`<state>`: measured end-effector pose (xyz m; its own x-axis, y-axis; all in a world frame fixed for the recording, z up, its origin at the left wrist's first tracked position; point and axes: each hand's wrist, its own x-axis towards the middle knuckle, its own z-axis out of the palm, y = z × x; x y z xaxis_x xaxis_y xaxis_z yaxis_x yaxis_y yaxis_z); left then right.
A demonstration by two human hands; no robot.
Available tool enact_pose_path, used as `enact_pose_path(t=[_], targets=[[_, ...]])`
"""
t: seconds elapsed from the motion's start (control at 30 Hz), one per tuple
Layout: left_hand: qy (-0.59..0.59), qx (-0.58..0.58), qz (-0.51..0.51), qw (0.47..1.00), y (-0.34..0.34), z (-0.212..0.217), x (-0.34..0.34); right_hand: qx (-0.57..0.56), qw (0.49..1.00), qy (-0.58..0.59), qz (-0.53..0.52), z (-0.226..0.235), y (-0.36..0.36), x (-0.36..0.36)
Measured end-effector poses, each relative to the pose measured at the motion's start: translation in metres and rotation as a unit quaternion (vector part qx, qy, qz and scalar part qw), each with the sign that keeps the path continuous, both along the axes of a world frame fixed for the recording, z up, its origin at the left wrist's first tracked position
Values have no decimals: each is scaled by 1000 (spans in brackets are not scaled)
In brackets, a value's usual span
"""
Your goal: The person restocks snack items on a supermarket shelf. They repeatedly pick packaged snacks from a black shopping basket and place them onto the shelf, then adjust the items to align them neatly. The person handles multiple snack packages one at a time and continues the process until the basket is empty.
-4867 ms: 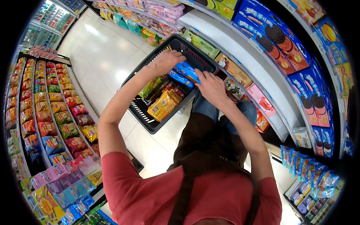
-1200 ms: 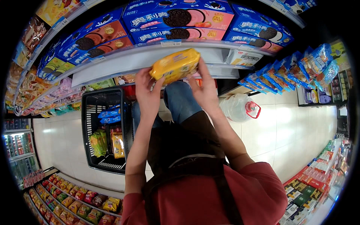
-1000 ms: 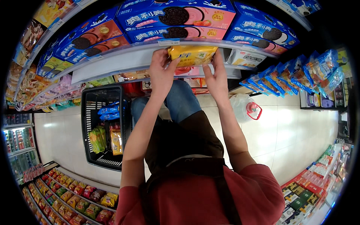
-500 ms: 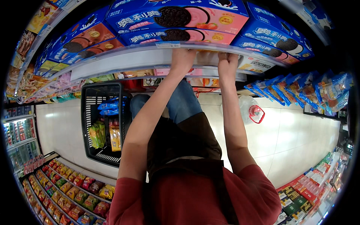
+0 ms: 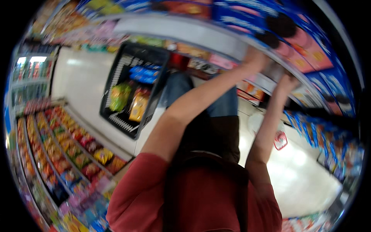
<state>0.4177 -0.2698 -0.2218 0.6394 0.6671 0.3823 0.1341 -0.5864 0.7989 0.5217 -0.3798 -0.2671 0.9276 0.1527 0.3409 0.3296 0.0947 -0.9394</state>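
Both my arms reach up to a store shelf (image 5: 181,33), and the picture is smeared by motion. My left hand (image 5: 257,60) is in the gap below the price rail, its fingers blurred and partly hidden. A short way to its right, my right hand (image 5: 289,82) reaches into the same shelf level. Its fingers are hidden too, and a pale surface lies between the hands. Whether either hand holds anything does not show. Just above them stand blue and pink boxes of sandwich cookies (image 5: 309,50). A white box (image 5: 307,96) sits beside my right hand.
A black shopping basket (image 5: 155,96) on the floor to my left holds blue packs (image 5: 143,74), a green bag (image 5: 119,96) and a yellow pack (image 5: 139,106). A clear plastic jug with a red handle (image 5: 280,140) is at right. Snack racks (image 5: 73,154) stand behind left; blue bags (image 5: 309,127) hang right.
The view has swung, so shelf, basket and hands appear farther right and tilted. Both hands remain at the same shelf gap; the picture is now blurred.
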Motion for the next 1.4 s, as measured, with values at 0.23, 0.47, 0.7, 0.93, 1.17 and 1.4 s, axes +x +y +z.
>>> enact_pose_path(t=[0.23, 0.47, 0.7, 0.93, 1.17, 1.4], targets=[[-139, -110, 38, 983, -13, 24, -65, -99, 991, -72, 61, 60, -15, -88], [-138, -126, 162, 969, -25, 0, -255, -172, 947, -88, 256, 43, -13, -226], [-18, -193, 483, 854, -35, -67, -475, -300, 768, -163, 542, 9, 27, -317], [-163, -342, 578, 723, -50, -101, -546, -287, 663, -208, 659, -4, 108, -408], [-363, -539, 485, 586, -39, -115, -548, -415, 560, -178, 695, -61, 181, -468], [-321, -584, 481, 569, -41, -129, -548, -560, 428, -165, 690, -66, 199, -488]])
